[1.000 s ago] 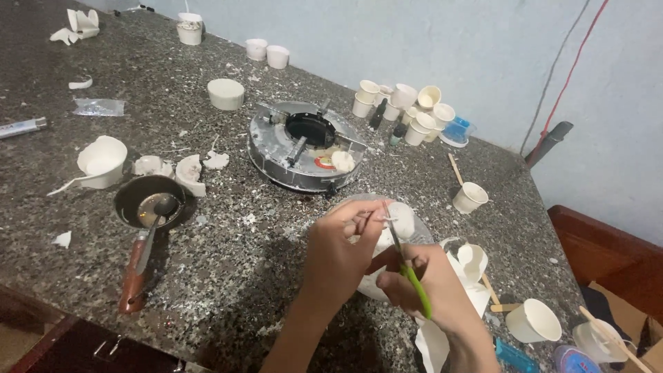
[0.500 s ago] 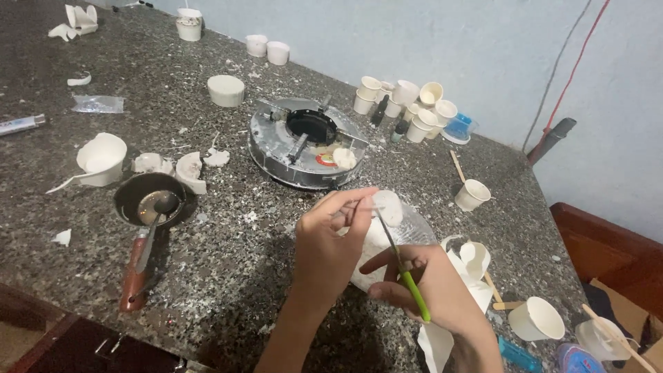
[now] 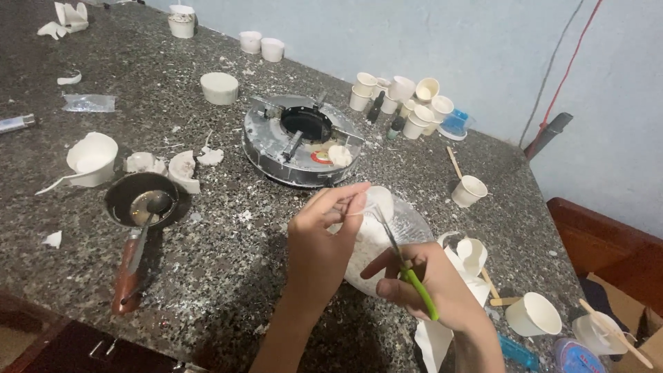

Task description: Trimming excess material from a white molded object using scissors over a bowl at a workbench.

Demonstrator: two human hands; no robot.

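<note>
Fingers (image 3: 345, 200) of the left hand (image 3: 319, 242) pinch the top edge of a clear plastic bag (image 3: 376, 238) of white powder, wrist bent and forearm reaching up from the lower edge, while the right hand (image 3: 428, 287) is clenched round the green handles of thin metal scissors (image 3: 404, 266), their blades angled up to the bag's mouth. That soft, crinkled bag sits on the speckled grey stone surface (image 3: 228, 255) just in front of a round metal burner (image 3: 300, 138), with a small dark pan (image 3: 141, 200) well to the left and white paper cups (image 3: 404, 100) clustered beyond.
</note>
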